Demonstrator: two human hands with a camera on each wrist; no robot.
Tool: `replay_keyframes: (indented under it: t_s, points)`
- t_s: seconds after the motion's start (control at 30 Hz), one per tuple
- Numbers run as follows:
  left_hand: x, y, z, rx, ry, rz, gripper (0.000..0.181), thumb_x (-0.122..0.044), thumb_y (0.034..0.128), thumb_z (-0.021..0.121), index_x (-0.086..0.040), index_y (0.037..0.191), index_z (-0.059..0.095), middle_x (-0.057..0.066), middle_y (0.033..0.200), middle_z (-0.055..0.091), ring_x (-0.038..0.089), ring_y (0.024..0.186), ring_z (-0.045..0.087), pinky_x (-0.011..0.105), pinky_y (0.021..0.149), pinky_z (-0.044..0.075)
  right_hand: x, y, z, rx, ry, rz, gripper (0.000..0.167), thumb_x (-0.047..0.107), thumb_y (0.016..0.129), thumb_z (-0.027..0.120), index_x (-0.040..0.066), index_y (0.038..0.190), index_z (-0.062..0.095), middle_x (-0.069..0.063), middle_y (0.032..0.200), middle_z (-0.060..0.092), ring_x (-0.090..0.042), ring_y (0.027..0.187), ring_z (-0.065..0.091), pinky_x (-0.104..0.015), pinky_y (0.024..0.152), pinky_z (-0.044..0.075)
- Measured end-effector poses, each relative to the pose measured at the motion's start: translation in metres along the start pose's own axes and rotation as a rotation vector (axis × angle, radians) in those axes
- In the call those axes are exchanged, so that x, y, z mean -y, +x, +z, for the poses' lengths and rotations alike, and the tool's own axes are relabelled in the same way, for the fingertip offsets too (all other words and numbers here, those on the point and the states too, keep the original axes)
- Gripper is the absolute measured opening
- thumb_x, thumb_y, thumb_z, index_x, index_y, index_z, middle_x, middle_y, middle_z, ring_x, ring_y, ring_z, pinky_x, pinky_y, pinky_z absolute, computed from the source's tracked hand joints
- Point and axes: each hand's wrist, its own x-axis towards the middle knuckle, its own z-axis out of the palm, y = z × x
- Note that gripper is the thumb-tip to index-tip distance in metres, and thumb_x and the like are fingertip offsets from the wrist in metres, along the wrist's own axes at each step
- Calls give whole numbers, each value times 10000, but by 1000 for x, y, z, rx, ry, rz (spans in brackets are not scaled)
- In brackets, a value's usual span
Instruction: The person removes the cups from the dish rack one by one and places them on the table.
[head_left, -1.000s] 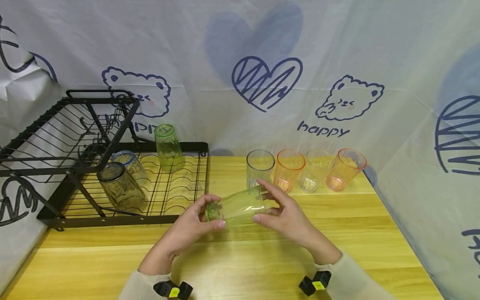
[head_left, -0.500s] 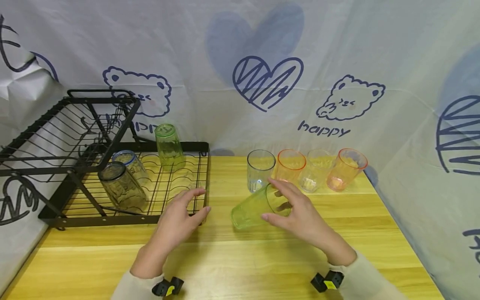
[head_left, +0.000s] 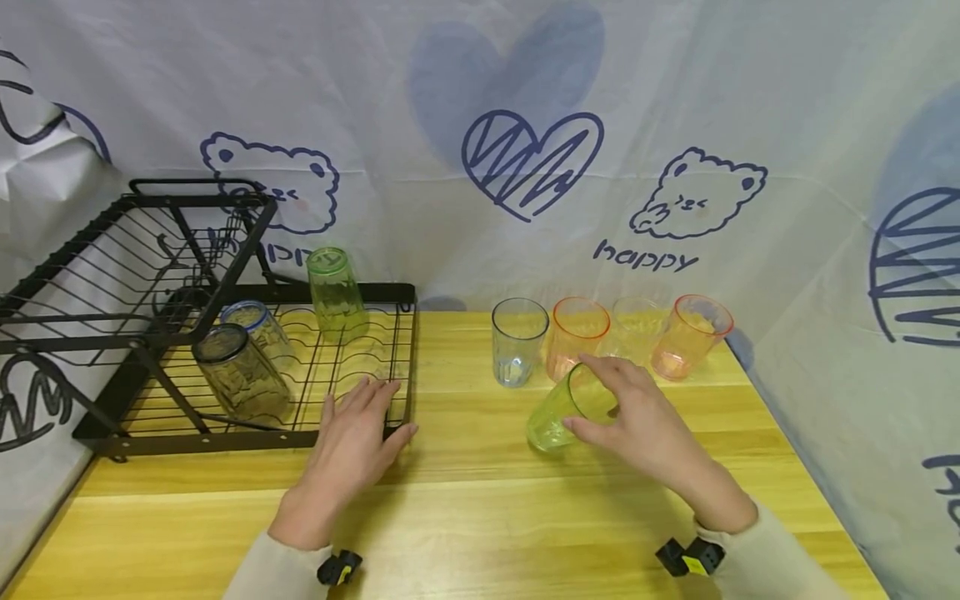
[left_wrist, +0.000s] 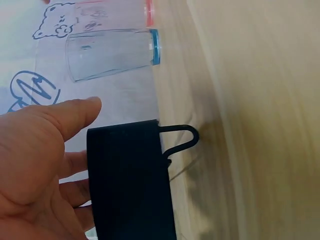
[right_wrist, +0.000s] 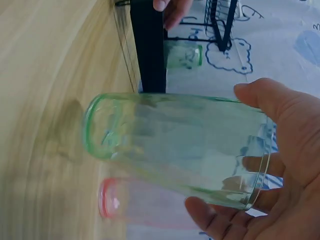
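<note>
My right hand (head_left: 645, 421) grips a clear green glass (head_left: 558, 412) near its rim, thumb on one side and fingers on the other. The glass tilts with its base down to the left, just above the table. In the right wrist view the green glass (right_wrist: 175, 145) spans the middle, its thick base away from the palm. My left hand (head_left: 348, 454) is at the front right corner of the black dish rack (head_left: 300, 440), fingers extended over its edge and holding no glass. In the left wrist view the fingers pass behind the rack's black side (left_wrist: 130, 185); contact is unclear.
A blue-rimmed glass (head_left: 517, 346), an orange glass (head_left: 573, 333), a clear glass (head_left: 633, 325) and another orange glass (head_left: 686, 342) stand along the back. On the rack are an inverted green glass (head_left: 336, 292), a dark glass (head_left: 243, 375) and a blue-based glass (head_left: 262, 333).
The left hand has let go of the green glass and moved left to the rack. The right hand has carried the glass rightward, turning it more upright with its base down.
</note>
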Motion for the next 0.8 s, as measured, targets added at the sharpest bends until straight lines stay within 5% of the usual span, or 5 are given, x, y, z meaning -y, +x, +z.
replay_keyframes:
  t_s: [0.17,0.47,0.8]
  points:
    - [2,-1,4,-12,-4,-5,632,-373,1028,692,-58,1546,511,228,1560,527,472,1503,409,795,1207,165,-11,-2,-15,26,-62,61,835,391,897,839,59,1571,474,-262,1457,560,-505,1333,526,-691,1057,476]
    - [1,-2,3,-26,2,-4,584,-345,1041,684,-49,1521,538,226,1535,556,464,1493,429,773,1205,231,-47,-6,-44,69,-168,189,859,457,923,784,-13,1561,452,-377,1466,500,-636,1312,443,-759,1031,421]
    - [2,-2,3,-17,-22,-4,611,-347,1042,679,-21,1531,509,215,1547,550,468,1501,414,763,1211,231,-95,-13,-71,50,-294,246,864,423,932,742,-120,1523,422,-501,1404,463,-736,1182,448,-793,974,397]
